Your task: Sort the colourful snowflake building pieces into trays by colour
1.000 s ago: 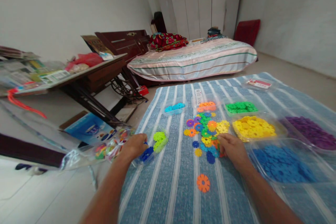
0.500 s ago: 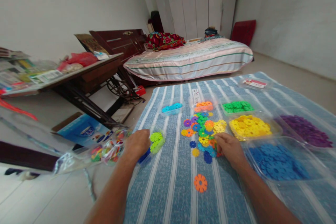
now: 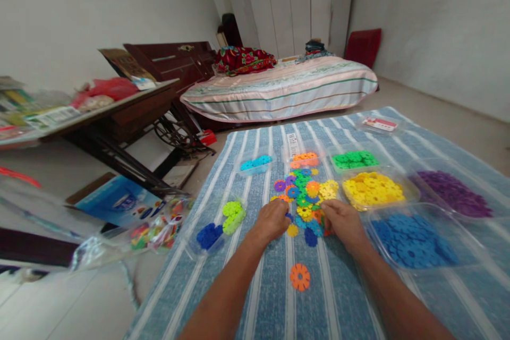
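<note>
Judged step: picking from the mixed disc pile (image 3: 312, 189) on striped cloth (image 3: 271, 303); a fingertip pinch is called for next. Left hand (image 3: 274, 219) and right hand (image 3: 343, 221) are curled at the pile's opposite sides; whether discs are gripped cannot be told. Clear tubs (image 3: 468, 247) are set around; a bed (image 3: 279, 95) is seen beyond.

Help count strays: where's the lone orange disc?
In the head view, the orange disc lies low, right of centre, on the cloth, below the pile.
</note>
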Demonstrator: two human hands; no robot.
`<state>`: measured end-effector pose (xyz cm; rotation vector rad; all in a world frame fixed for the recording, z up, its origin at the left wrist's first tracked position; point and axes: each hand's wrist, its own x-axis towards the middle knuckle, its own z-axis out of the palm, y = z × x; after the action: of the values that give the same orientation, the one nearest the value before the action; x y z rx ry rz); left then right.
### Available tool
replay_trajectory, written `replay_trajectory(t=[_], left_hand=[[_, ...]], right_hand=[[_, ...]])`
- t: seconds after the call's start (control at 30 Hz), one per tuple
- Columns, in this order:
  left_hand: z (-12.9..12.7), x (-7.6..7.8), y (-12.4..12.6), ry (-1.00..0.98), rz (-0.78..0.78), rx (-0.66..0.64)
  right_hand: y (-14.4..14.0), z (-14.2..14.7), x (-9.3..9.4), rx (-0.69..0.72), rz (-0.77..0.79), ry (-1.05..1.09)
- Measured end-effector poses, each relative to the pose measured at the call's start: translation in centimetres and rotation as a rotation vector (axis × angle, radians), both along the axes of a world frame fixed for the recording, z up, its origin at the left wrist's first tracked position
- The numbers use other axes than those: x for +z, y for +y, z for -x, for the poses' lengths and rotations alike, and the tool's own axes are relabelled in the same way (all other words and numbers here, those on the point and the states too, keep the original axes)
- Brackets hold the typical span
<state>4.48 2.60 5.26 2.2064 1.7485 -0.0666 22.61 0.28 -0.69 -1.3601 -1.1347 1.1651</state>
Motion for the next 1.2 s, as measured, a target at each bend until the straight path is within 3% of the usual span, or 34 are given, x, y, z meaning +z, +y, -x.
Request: replay_trajectory(t=[0.17,0.37,0.6,0.87,1.07,1.2], left_hand=[[0.5,-0.3,0.0,-0.073,0.017,0.055],[-0.4,-1.1,-2.1,-0.512,0.161,0.056],[-2.0,-0.6,-3.7,-0.431,0.11,-0.001],[-3.5,-0.8,-5.0,-0.175,0.101,0.028],[-3.3,-1.8,-5.3,-0.304,0.044,0.049],[-2.5,-1.9,-5.3,-0.508,0.114,0.087]], right_hand=[[0.1,0.0,-0.1,-0.018,-0.01,-0.015],[0.1,0.0,-0.3,-0.013,-0.014,-0.009],[0.0,-0.1,-0.1,-0.008,-0.032,-0.024],[0.1,-0.2,0.2,-0.014,-0.04,-0.05],[0.1,-0.1,-0.1,-0.016,-0.04,-0.028],[0.0,-0.1,-0.1,-0.013,-0.038,-0.026]])
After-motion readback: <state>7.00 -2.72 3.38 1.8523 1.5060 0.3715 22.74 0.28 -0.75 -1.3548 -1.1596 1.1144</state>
